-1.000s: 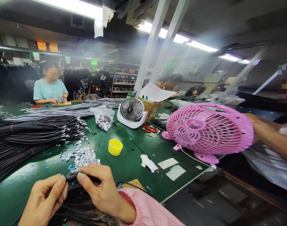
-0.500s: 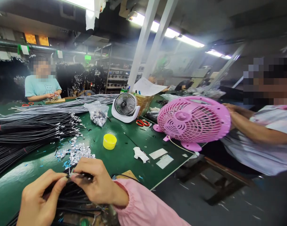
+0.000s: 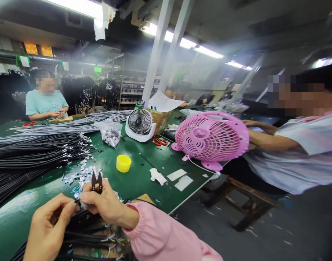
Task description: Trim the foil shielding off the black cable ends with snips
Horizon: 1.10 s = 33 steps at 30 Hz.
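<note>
Strip lights point(image 3: 209, 51) run along the ceiling of a dim workshop, with metal racking point(image 3: 133, 88) at the rear and a green worktop point(image 3: 144, 156) in front of the wearer. Left hand point(image 3: 47, 226): thumb and forefinger pinched together on the end of a black cable point(image 3: 77, 202), at the near edge of the worktop. Right hand point(image 3: 104, 203): closed around dark snips point(image 3: 97, 183), blades upward and slightly parted, with the thumb and finger at the same cable end; what these tips grip is too small to tell. Both hands are close together. Beneath them lie further cables point(image 3: 84, 237), some showing coloured wire ends. Just beyond, foil scraps point(image 3: 84, 177) and blue bits are scattered beside a large black bundle point(image 3: 32, 148); grey cables point(image 3: 59, 125) lie behind it. Also noted on the worktop: a clear bag point(image 3: 110, 134) with small contents, a yellow ring-shaped item point(image 3: 123, 164), a small white fan point(image 3: 140, 123), orange-handled scissors point(image 3: 160, 141), and two pale slips of paper. To the right, a large pink fan point(image 3: 212, 137) stands near the worktop edge, a co-worker point(image 3: 315, 134) seated behind it. Another person point(image 3: 46, 103), in light blue, works at the far left
</note>
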{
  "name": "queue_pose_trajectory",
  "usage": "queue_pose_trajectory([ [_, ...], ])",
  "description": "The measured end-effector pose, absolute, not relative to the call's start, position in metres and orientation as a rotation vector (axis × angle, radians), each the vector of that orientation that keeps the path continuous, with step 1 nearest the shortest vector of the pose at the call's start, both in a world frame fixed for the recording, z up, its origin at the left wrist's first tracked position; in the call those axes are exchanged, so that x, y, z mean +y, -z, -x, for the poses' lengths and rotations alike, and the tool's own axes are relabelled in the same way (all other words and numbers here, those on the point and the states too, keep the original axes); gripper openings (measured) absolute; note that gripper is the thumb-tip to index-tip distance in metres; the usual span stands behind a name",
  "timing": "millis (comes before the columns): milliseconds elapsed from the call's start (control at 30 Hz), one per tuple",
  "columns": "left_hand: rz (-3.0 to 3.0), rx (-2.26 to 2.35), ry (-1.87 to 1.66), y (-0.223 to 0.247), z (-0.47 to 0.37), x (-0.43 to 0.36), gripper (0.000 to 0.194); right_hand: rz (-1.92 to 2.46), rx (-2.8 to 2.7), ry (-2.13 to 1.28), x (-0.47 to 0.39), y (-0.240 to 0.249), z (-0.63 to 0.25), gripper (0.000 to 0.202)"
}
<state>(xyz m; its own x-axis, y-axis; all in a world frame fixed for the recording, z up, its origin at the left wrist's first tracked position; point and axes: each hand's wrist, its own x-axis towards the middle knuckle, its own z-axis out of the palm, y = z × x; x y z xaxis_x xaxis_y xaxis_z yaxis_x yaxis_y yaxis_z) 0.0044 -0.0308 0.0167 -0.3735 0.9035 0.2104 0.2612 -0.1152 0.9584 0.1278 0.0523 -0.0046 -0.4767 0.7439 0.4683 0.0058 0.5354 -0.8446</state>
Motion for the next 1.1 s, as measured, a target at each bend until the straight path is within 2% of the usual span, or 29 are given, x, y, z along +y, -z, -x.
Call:
queue_pose_trajectory([
  [100, -1.357, 1.589, -1.567, -0.012, -0.005, -0.029, 0.039, 0.798, -1.545, -1.429, 0.049, 0.001, -0.124, 0.034],
  [233, -1.435, 1.609, -1.636, -0.008, -0.009, -0.029, 0.033, 0.857, -1.284, -1.558, 0.046, -0.001, -0.121, 0.030],
  [333, -1.414, 1.617, -1.619, -0.010, -0.010, -0.031, 0.034, 0.794, -1.227, -1.522, 0.054, 0.000, -0.125, 0.030],
  [533, -1.255, 1.621, -1.602, -0.016, -0.004, -0.035, 0.054, 0.723, -1.153, -1.311, 0.075, -0.005, -0.137, 0.040],
  [600, -1.250, 1.626, -1.576, -0.016, -0.004, -0.035, 0.055, 0.680, -1.372, -1.226, 0.071, -0.004, -0.137, 0.039],
  [700, -1.229, 1.644, -1.548, -0.013, -0.007, -0.034, 0.049, 0.563, -1.815, -0.904, 0.059, 0.002, -0.136, 0.030],
  [767, -1.195, 1.665, -1.511, -0.012, -0.008, -0.033, 0.044, 0.547, -1.891, -0.806, 0.054, 0.005, -0.136, 0.027],
  [1000, -1.294, 1.605, -1.452, -0.015, -0.007, -0.031, 0.045, 0.577, -1.664, -1.170, 0.050, 0.007, -0.132, 0.036],
  [1100, -1.306, 1.573, -1.524, -0.012, -0.005, -0.032, 0.047, 0.679, -1.263, -1.259, 0.063, -0.004, -0.137, 0.041],
])
